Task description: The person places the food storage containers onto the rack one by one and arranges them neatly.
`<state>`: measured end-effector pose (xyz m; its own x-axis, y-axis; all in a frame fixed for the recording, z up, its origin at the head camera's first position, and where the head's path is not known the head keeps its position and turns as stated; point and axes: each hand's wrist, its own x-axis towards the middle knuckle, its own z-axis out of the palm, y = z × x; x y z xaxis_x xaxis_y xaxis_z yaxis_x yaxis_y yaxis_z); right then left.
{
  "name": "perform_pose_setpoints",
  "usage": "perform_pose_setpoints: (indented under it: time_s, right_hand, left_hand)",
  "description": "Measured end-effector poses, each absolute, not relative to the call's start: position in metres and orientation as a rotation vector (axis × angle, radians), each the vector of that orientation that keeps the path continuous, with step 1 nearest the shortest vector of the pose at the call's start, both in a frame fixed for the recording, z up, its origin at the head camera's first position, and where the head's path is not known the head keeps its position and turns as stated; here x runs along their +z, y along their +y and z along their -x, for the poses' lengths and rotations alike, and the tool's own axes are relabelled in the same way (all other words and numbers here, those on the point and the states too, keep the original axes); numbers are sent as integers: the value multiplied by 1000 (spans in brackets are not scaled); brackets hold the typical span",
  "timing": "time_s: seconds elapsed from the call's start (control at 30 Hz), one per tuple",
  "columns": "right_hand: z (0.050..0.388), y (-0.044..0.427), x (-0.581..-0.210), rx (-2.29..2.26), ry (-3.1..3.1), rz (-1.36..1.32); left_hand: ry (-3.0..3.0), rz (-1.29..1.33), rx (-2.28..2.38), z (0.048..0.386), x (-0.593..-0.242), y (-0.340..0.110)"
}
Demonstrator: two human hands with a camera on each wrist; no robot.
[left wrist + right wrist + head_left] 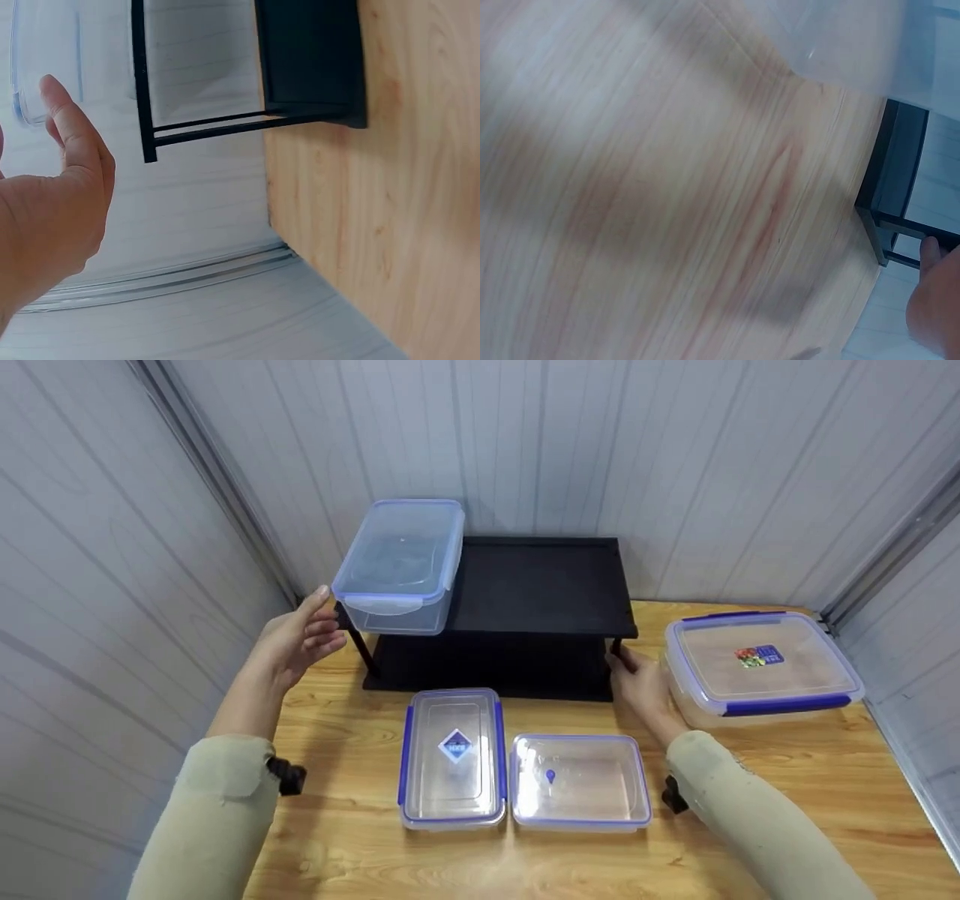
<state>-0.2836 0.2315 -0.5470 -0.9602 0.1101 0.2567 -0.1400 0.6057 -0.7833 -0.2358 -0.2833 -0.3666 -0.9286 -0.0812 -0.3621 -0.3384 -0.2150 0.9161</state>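
A two-tier black shelf [544,585] stands against the back wall. On the left of its top tier sits a clear lidded food container [401,551], its front jutting past the shelf edge. My left hand [294,641] is raised beside that container's front left corner, thumb up and fingers loosely bent, holding nothing; the left wrist view shows the hand [67,191] near the container's edge [45,112]. At the shelf's front right, my right hand [643,690] grips the black post [615,646]. In the right wrist view, a finger lies against this post [907,225].
A flat container with blue clips [454,780] and another clear container [581,802] lie side by side on the wooden table [337,825] before the shelf. Right of my right hand is a larger blue-clipped container [795,675]. Panelled walls [97,510] enclose the table.
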Motion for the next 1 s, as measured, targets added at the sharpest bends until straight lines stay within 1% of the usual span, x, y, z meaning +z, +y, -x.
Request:
perform_pose_setpoints:
  time_s: [0.47, 0.8, 1.0]
  right_hand:
    - [283, 232, -549, 1307, -2567, -15]
    - [283, 230, -548, 1378, -2509, -75]
    - [283, 231, -548, 1356, -2509, -74]
  left_hand:
    - [2013, 376, 1985, 182, -422, -271]
    - [1978, 390, 1906, 145, -460, -269]
    - [1905, 426, 1903, 124, -481, -259]
